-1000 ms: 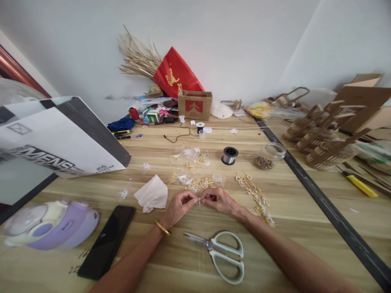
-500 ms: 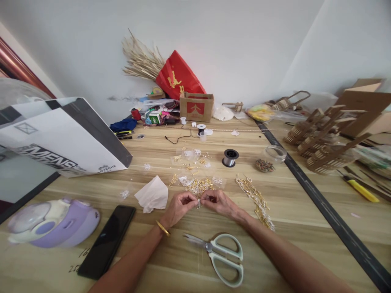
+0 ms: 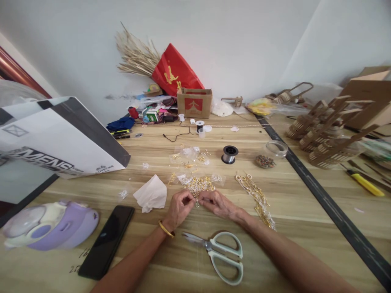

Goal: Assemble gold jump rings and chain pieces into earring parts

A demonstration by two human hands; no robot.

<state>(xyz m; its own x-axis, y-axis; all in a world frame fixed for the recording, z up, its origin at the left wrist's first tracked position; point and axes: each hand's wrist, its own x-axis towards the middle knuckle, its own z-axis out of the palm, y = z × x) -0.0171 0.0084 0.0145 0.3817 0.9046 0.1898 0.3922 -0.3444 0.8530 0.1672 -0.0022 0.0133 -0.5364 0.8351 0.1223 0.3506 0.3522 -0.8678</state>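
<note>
My left hand (image 3: 182,206), with a gold bangle (image 3: 166,229) at the wrist, is closed in a pinch just in front of a pile of gold and silver beads (image 3: 200,185). Facing it, my right hand (image 3: 217,203) pinches too, fingertips close to the left ones. Between them sits a small ring-shaped piece (image 3: 197,204); which fingers grip it is too small to tell. A faint clear thread (image 3: 198,256) runs over the table below. Scissors with pale green handles (image 3: 227,258) lie nearer me, blades pointing left. Finished-looking bead strands (image 3: 256,199) lie right of my right hand.
A wire spool (image 3: 229,154) and a jar of mixed beads (image 3: 265,161) stand beyond. On the left are a tissue (image 3: 151,193), a phone (image 3: 106,242), a purple-white container (image 3: 61,226) and a white bag (image 3: 64,138). Small woven baskets (image 3: 332,148) and a yellow cutter (image 3: 366,183) are at right.
My fingertips have drawn slightly apart, and the small ring-shaped piece shows more clearly between them. The view has shifted a little; the things on the table stay in place.
</note>
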